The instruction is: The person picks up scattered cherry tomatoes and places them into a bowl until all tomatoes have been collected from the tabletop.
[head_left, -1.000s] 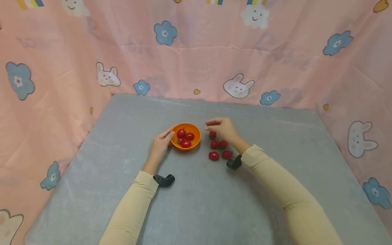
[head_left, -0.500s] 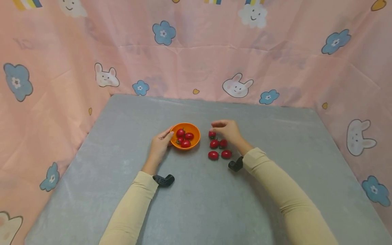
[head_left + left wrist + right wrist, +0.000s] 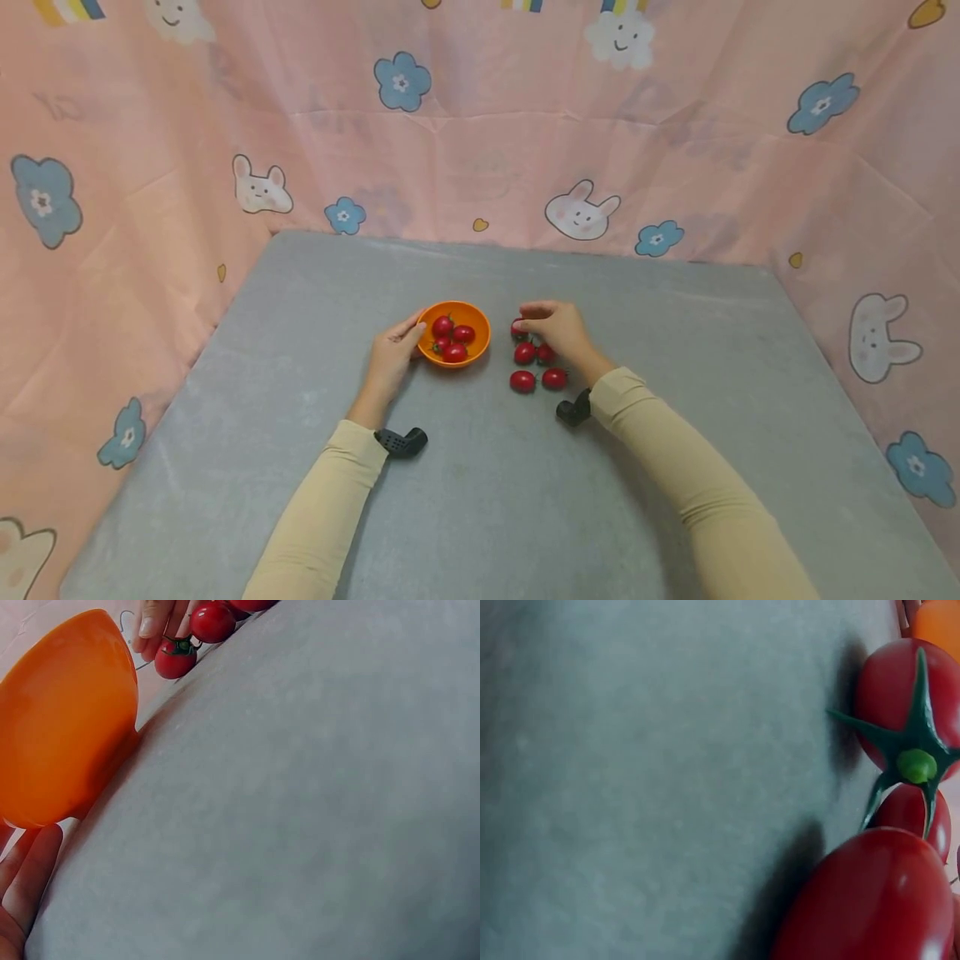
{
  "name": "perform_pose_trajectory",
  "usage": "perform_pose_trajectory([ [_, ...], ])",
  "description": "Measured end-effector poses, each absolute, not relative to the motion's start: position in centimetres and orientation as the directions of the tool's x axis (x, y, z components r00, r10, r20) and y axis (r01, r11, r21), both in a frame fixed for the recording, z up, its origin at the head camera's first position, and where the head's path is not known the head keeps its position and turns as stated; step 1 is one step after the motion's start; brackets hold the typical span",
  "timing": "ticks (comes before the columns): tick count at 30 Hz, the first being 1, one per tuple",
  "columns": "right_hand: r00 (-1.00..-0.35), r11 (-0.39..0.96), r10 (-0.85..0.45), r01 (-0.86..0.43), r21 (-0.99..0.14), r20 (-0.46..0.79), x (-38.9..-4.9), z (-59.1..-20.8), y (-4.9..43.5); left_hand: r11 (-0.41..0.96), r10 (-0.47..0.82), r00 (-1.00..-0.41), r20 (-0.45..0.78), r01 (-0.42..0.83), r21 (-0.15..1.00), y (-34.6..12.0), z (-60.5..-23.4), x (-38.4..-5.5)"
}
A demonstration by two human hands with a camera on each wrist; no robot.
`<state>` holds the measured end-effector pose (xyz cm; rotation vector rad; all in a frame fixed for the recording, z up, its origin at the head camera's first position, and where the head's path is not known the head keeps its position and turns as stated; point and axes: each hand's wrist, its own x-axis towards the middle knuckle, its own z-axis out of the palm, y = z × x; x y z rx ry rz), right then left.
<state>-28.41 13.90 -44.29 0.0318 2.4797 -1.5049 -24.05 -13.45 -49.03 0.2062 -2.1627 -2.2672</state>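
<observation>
An orange bowl (image 3: 480,350) sits left of centre on the grey table, holding several red cherry tomatoes (image 3: 454,353). My left hand (image 3: 390,354) grips its left side, thumb over the rim and fingers against the outer wall, which the left wrist view also shows. On the right, my right hand (image 3: 558,329) has its thumb and fingers around the farthest loose cherry tomato (image 3: 176,661), whose green calyx faces the left wrist camera. More loose cherry tomatoes lie just in front: a touching pair (image 3: 524,353) and two nearer ones (image 3: 522,382).
The grey table (image 3: 465,500) stretches out on all sides of the bowl. A pink printed curtain (image 3: 465,150) hangs along its back and sides. Close to the right wrist camera are a stemmed cherry tomato (image 3: 900,690) and a smooth one (image 3: 870,900).
My right hand has shifted from beside the bowl to the right and lowered, its fingertips coming down around the farthest loose cherry tomato. The left hand and the bowl stay put.
</observation>
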Motion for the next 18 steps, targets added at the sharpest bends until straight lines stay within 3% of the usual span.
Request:
perform_pose_trajectory([
  [18,-0.957,0.538,-0.06,0.208,-0.817,-0.284,-28.63,-45.19,13.45,-0.04,-0.094,-0.991,-0.097,-0.093,0.995,-13.45,-49.06,-24.0],
])
